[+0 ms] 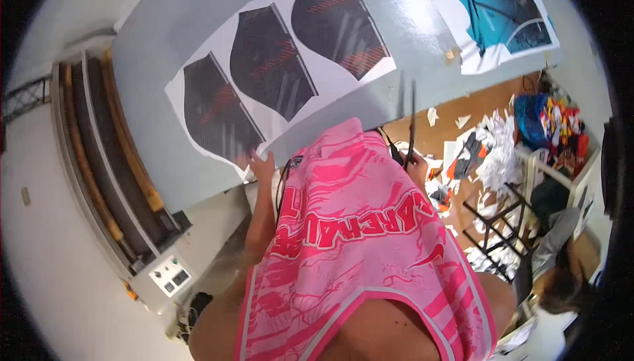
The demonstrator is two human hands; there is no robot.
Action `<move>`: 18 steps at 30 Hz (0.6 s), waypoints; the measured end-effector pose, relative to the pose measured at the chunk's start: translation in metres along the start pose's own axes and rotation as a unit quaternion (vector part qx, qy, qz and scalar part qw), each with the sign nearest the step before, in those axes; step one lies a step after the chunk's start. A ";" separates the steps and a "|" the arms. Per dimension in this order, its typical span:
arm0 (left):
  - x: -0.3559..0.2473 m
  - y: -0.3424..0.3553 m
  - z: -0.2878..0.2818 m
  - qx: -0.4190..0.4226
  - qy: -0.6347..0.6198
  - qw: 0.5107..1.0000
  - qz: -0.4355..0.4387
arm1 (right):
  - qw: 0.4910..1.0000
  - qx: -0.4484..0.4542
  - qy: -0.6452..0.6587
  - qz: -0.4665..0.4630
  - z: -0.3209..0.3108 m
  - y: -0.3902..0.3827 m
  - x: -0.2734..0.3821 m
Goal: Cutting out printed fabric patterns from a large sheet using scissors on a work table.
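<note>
Scissors [412, 133] stand out from the right hand [417, 168], its fingers wrapped around them, while the left hand [262, 165] touches a printed sheet [274, 60] on the counter [158, 50], its grip impossible to tell; light pressure could let the sheet slip, skewing a cut.

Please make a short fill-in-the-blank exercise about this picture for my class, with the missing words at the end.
1. The person's right grip holds a pair of ____.
2. The white sheet beside the left grip bears ____ dark shapes.
3. The person's sleeveless top is mostly ____ in colour.
4. White scraps lie heaped on the brown ____ beyond the edge of the grey table.

Missing words: scissors; three; pink; floor.
</note>
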State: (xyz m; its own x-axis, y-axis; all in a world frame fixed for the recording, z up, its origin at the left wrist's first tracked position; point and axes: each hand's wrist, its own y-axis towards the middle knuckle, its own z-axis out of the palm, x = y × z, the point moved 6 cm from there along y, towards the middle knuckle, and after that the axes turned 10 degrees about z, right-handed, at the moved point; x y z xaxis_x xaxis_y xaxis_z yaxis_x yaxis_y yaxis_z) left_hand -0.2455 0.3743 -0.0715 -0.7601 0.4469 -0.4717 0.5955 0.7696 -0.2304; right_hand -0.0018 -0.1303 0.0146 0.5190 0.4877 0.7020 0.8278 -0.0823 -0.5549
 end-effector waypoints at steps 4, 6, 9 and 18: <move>0.031 0.002 -0.004 -0.026 0.128 0.991 0.024 | 0.985 0.134 -0.107 0.020 0.008 -0.004 -0.008; 0.048 -0.002 -0.006 -0.022 0.081 0.996 0.009 | 0.959 0.264 -0.063 0.076 0.030 -0.007 -0.019; 0.056 -0.006 -0.017 -0.014 0.013 1.000 0.004 | 0.926 0.347 0.001 0.148 0.068 -0.010 -0.024; 0.040 -0.027 -0.004 0.155 0.088 0.979 -0.104 | 0.929 0.330 -0.112 0.124 0.145 0.001 0.006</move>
State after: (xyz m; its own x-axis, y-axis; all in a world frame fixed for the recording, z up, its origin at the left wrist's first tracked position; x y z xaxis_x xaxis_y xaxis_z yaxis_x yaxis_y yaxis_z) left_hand -0.2928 0.3735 -0.0811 -0.8904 0.3869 -0.2398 0.4521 0.6898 -0.5656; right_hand -0.0285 -0.0019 -0.0468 0.5575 0.7003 0.4458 0.3390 0.2982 -0.8923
